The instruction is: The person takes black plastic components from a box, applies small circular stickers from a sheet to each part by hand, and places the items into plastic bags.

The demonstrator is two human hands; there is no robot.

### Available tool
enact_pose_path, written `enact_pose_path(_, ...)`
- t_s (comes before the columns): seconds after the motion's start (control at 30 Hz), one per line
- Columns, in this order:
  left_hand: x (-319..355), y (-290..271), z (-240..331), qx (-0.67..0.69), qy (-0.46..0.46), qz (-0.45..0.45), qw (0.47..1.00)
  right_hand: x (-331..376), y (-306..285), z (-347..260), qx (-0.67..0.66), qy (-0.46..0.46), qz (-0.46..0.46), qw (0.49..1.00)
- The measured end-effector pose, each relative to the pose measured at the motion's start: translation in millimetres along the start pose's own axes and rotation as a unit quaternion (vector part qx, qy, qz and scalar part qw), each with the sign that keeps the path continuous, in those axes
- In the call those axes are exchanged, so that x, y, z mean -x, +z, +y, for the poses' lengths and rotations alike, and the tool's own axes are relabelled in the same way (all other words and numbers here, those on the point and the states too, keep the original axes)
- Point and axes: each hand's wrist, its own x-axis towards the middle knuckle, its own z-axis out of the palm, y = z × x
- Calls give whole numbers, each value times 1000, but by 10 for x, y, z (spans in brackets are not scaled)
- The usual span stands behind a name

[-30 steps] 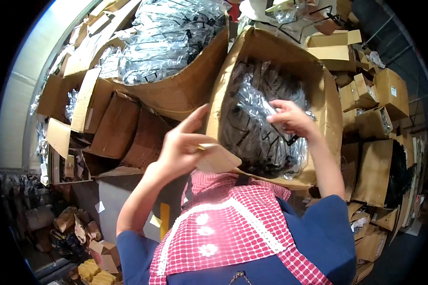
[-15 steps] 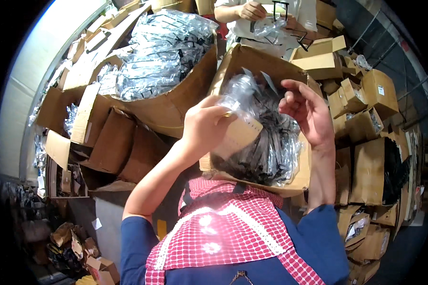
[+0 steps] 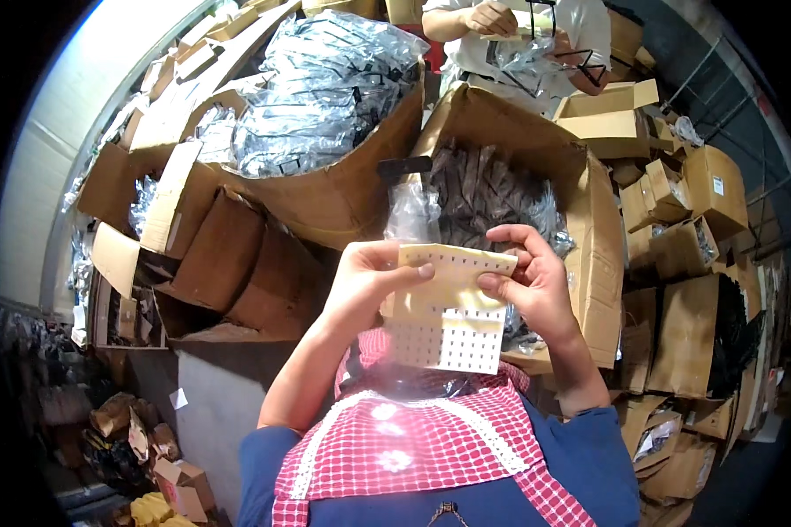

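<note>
A pale yellow sheet of small printed labels (image 3: 448, 342) is stretched between my hands in front of my chest, its upper part folded or curled. My left hand (image 3: 365, 279) closes on its left edge, with the thumb on top. A clear plastic bag (image 3: 413, 213) with a flat black piece (image 3: 404, 167) at its top rises just beyond these fingers; whether they also grip it is hidden. My right hand (image 3: 536, 285) pinches the sheet's upper right corner. Below and beyond is an open cardboard box (image 3: 602, 255) holding many dark bagged parts (image 3: 479, 189).
A bigger carton heaped with clear-bagged parts (image 3: 325, 97) stands at the far left. Across from me, a person's hands (image 3: 492, 18) hold a bagged black frame. Open cartons (image 3: 211, 263) sit at left, and stacked boxes (image 3: 694, 325) line the right.
My left hand has come lower and nearer with the label sheet, which now faces me. My right hand has moved from open air onto the sheet's corner. The view has shifted slightly.
</note>
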Motion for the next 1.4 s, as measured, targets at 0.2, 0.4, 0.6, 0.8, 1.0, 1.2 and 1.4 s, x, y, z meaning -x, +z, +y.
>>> enact_pose_path(0.2,5,-66,-170,0,22,27,999,55,-37,-37,-50,-18,32,998)
enact_pose_path(0.4,10,60,-309,-52,126,73,988,82,-21,-44,61,-59,-19,996)
enact_pose_path(0.6,-6,135,-357,-104,188,92,972,116,39,-63,243,-175,-29,954)
enact_pose_path(0.8,-16,113,-397,-82,151,85,982,142,69,0,332,-242,-38,911)
enact_pose_path(1.0,-13,84,-402,-92,68,14,993,187,58,79,281,-195,-27,939)
enact_pose_path(1.2,48,139,-391,-69,70,-14,995,153,26,167,148,-55,-14,987)
enact_pose_path(1.4,55,167,-410,-72,115,22,990,-32,-26,-136,256,-157,-80,950)
